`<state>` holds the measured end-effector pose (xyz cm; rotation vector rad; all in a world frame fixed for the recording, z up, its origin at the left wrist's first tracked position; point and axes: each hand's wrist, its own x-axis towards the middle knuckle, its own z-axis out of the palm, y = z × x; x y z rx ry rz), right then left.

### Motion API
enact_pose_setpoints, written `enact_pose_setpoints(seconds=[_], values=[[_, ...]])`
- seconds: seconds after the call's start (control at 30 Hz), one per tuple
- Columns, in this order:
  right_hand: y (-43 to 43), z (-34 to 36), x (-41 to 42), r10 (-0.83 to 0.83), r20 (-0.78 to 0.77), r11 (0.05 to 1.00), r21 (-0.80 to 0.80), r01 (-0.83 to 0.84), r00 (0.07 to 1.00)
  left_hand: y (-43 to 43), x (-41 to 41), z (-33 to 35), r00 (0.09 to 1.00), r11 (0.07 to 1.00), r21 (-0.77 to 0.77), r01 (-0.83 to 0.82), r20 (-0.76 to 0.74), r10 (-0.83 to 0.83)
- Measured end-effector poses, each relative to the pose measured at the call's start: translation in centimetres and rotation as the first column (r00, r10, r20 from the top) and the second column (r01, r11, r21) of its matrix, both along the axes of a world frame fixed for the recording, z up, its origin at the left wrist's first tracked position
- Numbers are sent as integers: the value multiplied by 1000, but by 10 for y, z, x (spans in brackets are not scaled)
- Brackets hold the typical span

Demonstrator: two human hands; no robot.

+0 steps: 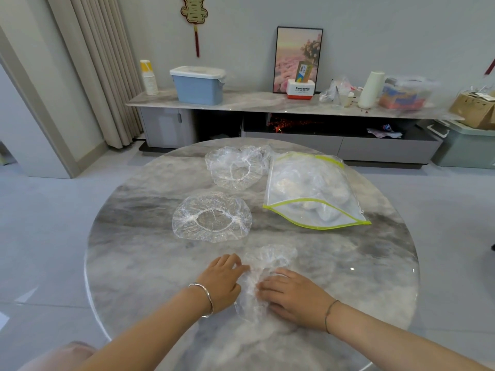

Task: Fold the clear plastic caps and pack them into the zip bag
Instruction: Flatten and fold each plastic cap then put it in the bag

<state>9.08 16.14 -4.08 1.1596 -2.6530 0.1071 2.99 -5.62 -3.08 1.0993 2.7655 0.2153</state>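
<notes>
A crumpled clear plastic cap (263, 266) lies near the front of the round marble table (134, 263), gathered into a narrow strip. My left hand (223, 279) presses its left side and my right hand (292, 293) presses its right side, fingers curled onto the plastic. A second cap (211, 216) lies spread open, elastic ring up, at the table's middle. A third cap (234, 167) lies beyond it. The zip bag (310, 188) with yellow-green edges rests to the right, mouth open toward me, with several folded caps inside.
Behind the table runs a long low cabinet (267, 103) carrying a blue lidded box (199, 85), a framed picture (298, 58), a white roll and clutter. Curtains (107, 76) hang at the left. Grey tiled floor surrounds the table.
</notes>
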Motion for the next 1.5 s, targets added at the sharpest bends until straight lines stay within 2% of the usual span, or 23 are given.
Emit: enact_pose_setpoints(seconds=[0.13, 0.2, 0.23, 0.3, 0.33, 0.43, 0.47, 0.53, 0.6, 0.7, 0.73, 0.8, 0.87, 0.9, 1.0, 1.07, 1.17, 1.3, 1.4, 1.5], values=[[-6, 6, -3, -115, 116, 989, -79, 124, 987, -2, 2, 0, 998, 999, 11, 49, 29, -50], [-9, 7, -1, -199, 310, 945, -190, 265, 930, -3, 1, 3, 996, 999, -1, 46, 76, -46], [-9, 8, 1, -237, 436, 899, -241, 366, 868, -4, 0, 4, 995, 999, -2, 44, 87, -43], [-12, 11, 3, -204, 658, 745, -376, 552, 724, -6, -2, 4, 995, 999, 14, 35, 97, -36], [-14, 15, 3, -149, 731, 635, -446, 631, 666, -5, -3, 4, 995, 999, 23, 28, 99, -30], [-15, 24, -3, -11, 850, 303, -499, 812, 527, 0, -5, 6, 983, 992, 57, -109, 154, 99], [-14, 25, -4, -3, 869, 234, -480, 846, 494, 1, -5, 6, 968, 978, 97, -183, 191, 162], [-11, 23, -5, -45, 890, 169, -440, 882, 453, 4, -5, 0, 940, 949, 156, -275, 251, 232], [-6, 19, -3, -154, 891, 172, -402, 899, 428, 6, 1, -4, 920, 934, 182, -307, 308, 242], [-4, 14, -1, -396, 801, 245, -379, 892, 449, 11, 2, -7, 903, 901, 243, -358, 338, 267], [-3, 15, 1, -483, 724, 298, -392, 870, 492, 12, 3, -5, 895, 891, 250, -379, 345, 284], [-4, 16, 4, -554, 508, 468, -465, 752, 659, 15, 7, 1, 897, 875, 279, -395, 322, 303], [-6, 19, 5, -511, 316, 651, -464, 601, 799, 19, 9, 4, 940, 880, 331, -341, 123, 318], [-7, 19, 4, -485, 263, 721, -420, 551, 834, 21, 9, 5, 957, 885, 380, -269, 0, 291], [-13, 13, 0, -455, 307, 839, -168, 518, 836, 29, 14, 3, 969, 921, 389, -12, -222, 107], [-12, 3, 0, -505, 392, 832, -15, 554, 769, 35, 19, -5, 975, 968, 248, 38, -222, 19], [-11, -6, -2, -569, 452, 792, 77, 606, 687, 39, 22, -16, 996, 997, 75, -37, -81, 43], [-14, -13, -3, -572, 483, 780, 68, 623, 663, 41, 16, -26, 996, 999, 38, -33, -77, 36], [-13, -19, -2, -575, 473, 780, 70, 622, 668, 41, 18, -31, 999, 997, 67, -33, -10, 34], [-13, -20, -1, -570, 467, 783, 59, 619, 676, 43, 20, -30, 999, 999, 9, -39, -8, 39]])
